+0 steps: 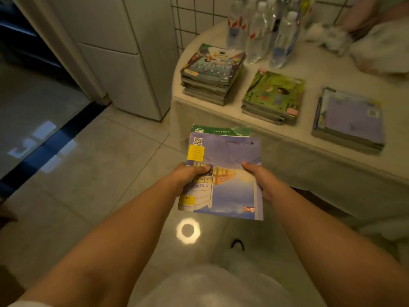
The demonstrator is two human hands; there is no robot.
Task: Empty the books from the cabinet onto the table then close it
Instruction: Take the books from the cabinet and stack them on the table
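Now, with the left hand [192, 173] and right hand [256, 173] both gripping a small bundle of thin lilac-covered paperback books [223, 173] short of the cloth-draped table [309, 138], best lower it level beside the three stacks.

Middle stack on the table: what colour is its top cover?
Mostly green, seen in the head view: the middle stack on the table.

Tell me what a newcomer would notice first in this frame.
Front and centre, the left hand and right hand grip a bundle of books held above the tiled floor. Beyond them, three book stacks sit in a row on the cloth-covered table, with water bottles clustered behind.
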